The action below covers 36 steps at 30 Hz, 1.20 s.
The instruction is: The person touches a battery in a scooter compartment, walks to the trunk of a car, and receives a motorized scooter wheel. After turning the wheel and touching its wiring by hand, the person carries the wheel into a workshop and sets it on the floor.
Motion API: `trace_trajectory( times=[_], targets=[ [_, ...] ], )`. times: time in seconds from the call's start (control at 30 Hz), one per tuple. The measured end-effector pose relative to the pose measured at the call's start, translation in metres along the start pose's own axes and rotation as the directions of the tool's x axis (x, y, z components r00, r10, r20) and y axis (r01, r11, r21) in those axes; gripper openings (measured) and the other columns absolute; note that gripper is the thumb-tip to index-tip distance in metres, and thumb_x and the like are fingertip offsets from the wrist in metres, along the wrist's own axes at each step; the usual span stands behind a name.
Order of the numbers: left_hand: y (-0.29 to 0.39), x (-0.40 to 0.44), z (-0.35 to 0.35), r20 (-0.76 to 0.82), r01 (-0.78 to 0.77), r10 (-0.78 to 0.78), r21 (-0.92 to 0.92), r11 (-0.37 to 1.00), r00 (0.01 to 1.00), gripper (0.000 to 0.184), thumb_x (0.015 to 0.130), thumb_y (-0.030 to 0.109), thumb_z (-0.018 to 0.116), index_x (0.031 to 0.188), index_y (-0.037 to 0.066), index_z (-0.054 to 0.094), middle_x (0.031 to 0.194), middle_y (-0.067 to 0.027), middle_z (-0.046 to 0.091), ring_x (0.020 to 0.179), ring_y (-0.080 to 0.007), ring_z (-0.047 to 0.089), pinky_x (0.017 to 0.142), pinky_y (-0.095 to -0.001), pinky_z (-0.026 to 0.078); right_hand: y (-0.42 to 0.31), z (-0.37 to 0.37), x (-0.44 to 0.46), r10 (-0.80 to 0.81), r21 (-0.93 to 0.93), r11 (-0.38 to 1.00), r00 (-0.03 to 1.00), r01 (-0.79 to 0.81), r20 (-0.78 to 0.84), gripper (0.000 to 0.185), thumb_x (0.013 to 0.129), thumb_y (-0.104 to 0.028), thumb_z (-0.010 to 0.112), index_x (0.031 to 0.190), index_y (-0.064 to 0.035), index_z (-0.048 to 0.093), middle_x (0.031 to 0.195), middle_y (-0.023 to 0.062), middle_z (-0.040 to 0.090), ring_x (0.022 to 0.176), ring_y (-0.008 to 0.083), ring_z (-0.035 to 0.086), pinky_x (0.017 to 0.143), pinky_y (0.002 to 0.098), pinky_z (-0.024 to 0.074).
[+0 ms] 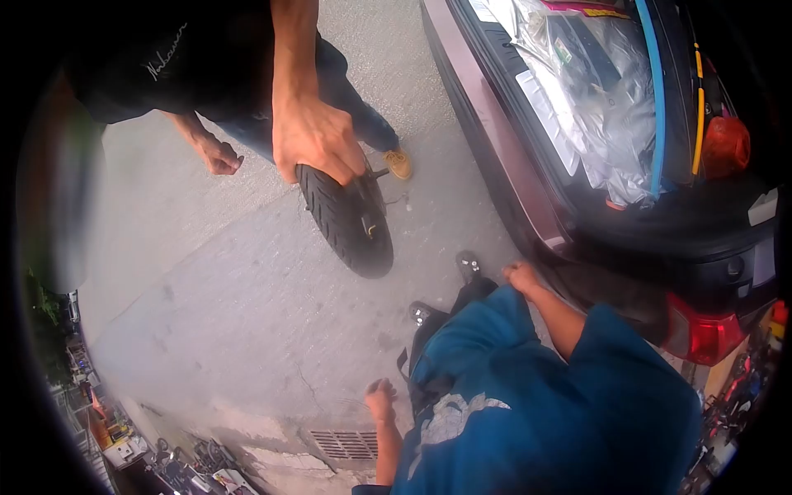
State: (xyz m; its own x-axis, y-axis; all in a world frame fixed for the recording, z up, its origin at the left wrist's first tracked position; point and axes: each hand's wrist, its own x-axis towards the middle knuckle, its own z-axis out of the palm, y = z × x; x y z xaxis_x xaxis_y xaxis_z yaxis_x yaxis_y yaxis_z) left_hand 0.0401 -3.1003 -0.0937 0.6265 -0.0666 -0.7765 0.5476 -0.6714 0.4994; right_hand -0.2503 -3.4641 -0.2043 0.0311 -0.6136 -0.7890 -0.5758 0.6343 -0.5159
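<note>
My left hand hangs beside my body with its fingers curled, and nothing shows in it. My right hand, loosely fisted, is close to the rear of the car; nothing shows in its grip. Facing me, a person in a black shirt grips a small wheel with a black grooved tyre from above, using one hand. That hand partly covers the wheel's upper end. The person's other hand hangs lower, its fingers curled. Neither of my hands touches the wheel.
The car's open boot holds a clear plastic-wrapped load, a blue strip and a red bundle. Below is a red tail light. A metal drain grate lies in the ground. Parked motorcycles stand lower left.
</note>
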Motion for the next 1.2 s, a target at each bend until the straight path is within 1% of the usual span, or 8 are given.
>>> trace_trajectory(
  times=[0.13, 0.23, 0.5, 0.7, 0.93, 1.03, 1.07, 1.2],
  targets=[
    [0.028, -0.004, 0.024, 0.032, -0.101, 0.100, 0.037, 0.994, 0.994, 0.036, 0.086, 0.020, 0.063, 0.111, -0.005, 0.059, 0.084, -0.0099, 0.064, 0.067, -0.0163, 0.061, 0.056, -0.0274, 0.049, -0.074, -0.005, -0.022, -0.048, 0.077, 0.996, 0.999, 0.047, 0.005, 0.039, 0.084, -0.030, 0.061, 0.105, 0.0026, 0.067, 0.099, 0.0172, 0.068, 0.095, 0.0267, 0.064, 0.082, 0.0364, 0.0482],
    [0.064, -0.017, 0.049, 0.045, -0.214, 0.211, 0.056, 0.975, 0.976, 0.040, 0.087, 0.020, 0.062, 0.116, -0.006, 0.058, 0.092, -0.0123, 0.064, 0.075, -0.0173, 0.062, 0.063, -0.0280, 0.050, -0.133, -0.004, -0.031, -0.295, 0.031, 0.956, 0.954, 0.293, 0.055, 0.042, 0.087, -0.032, 0.059, 0.109, 0.0034, 0.064, 0.097, 0.0169, 0.068, 0.094, 0.0267, 0.064, 0.083, 0.0368, 0.0472],
    [0.153, -0.057, 0.095, 0.094, -0.436, 0.426, 0.154, 0.887, 0.900, 0.042, 0.089, 0.016, 0.061, 0.121, -0.009, 0.054, 0.110, -0.0190, 0.064, 0.100, -0.0248, 0.062, 0.088, -0.0328, 0.048, -0.248, 0.045, -0.015, -0.726, 0.225, 0.685, 0.674, 0.693, 0.135, 0.044, 0.092, -0.035, 0.055, 0.115, 0.0024, 0.060, 0.101, 0.0158, 0.066, 0.094, 0.0242, 0.063, 0.085, 0.0351, 0.0464],
    [0.160, -0.075, 0.103, 0.102, -0.394, 0.385, 0.081, 0.916, 0.917, 0.042, 0.089, 0.016, 0.064, 0.123, -0.007, 0.055, 0.113, -0.0202, 0.063, 0.105, -0.0250, 0.060, 0.092, -0.0341, 0.046, -0.306, 0.056, -0.030, -0.572, 0.349, 0.812, 0.760, 0.468, 0.310, 0.036, 0.093, -0.034, 0.055, 0.107, -0.0011, 0.063, 0.086, 0.0056, 0.063, 0.075, 0.0124, 0.057, 0.067, 0.0292, 0.0456],
    [0.106, -0.065, 0.097, 0.033, -0.339, 0.339, -0.015, 0.941, 0.940, 0.042, 0.088, 0.014, 0.065, 0.123, -0.007, 0.054, 0.109, -0.0203, 0.064, 0.099, -0.0243, 0.062, 0.085, -0.0322, 0.049, -0.308, 0.064, -0.004, -0.570, 0.116, 0.804, 0.702, 0.583, 0.426, 0.032, 0.093, -0.034, 0.050, 0.085, -0.0046, 0.060, 0.068, 0.0015, 0.056, 0.060, 0.0112, 0.050, 0.054, 0.0284, 0.0391],
    [0.089, -0.064, 0.092, 0.034, -0.250, 0.255, -0.109, 0.962, 0.966, 0.047, 0.087, 0.019, 0.065, 0.124, -0.007, 0.054, 0.120, -0.0232, 0.060, 0.111, -0.0293, 0.059, 0.094, -0.0365, 0.046, -0.301, 0.065, -0.011, -0.507, 0.099, 0.849, 0.749, 0.519, 0.425, 0.032, 0.093, -0.035, 0.051, 0.085, -0.0055, 0.059, 0.068, 0.0015, 0.055, 0.059, 0.0112, 0.049, 0.055, 0.0290, 0.0391],
    [0.095, -0.071, 0.095, 0.009, -0.274, 0.277, -0.132, 0.953, 0.961, 0.055, 0.084, 0.019, 0.070, 0.128, -0.005, 0.050, 0.111, -0.0195, 0.063, 0.103, -0.0237, 0.061, 0.085, -0.0331, 0.049, -0.295, 0.068, -0.004, -0.486, 0.124, 0.863, 0.738, 0.490, 0.468, 0.033, 0.092, -0.037, 0.051, 0.086, -0.0052, 0.059, 0.067, 0.0018, 0.054, 0.059, 0.0118, 0.049, 0.054, 0.0302, 0.0383],
    [0.146, -0.091, 0.099, -0.014, -0.603, 0.604, -0.069, 0.795, 0.797, 0.077, 0.074, 0.027, 0.079, 0.137, -0.001, 0.042, 0.122, -0.0216, 0.055, 0.112, -0.0284, 0.055, 0.089, -0.0388, 0.048, -0.291, 0.078, -0.024, -0.562, -0.040, 0.778, 0.722, 0.628, 0.403, 0.031, 0.093, -0.035, 0.051, 0.081, -0.0074, 0.057, 0.063, -0.0004, 0.050, 0.055, 0.0107, 0.045, 0.050, 0.0292, 0.0338]
  ],
)
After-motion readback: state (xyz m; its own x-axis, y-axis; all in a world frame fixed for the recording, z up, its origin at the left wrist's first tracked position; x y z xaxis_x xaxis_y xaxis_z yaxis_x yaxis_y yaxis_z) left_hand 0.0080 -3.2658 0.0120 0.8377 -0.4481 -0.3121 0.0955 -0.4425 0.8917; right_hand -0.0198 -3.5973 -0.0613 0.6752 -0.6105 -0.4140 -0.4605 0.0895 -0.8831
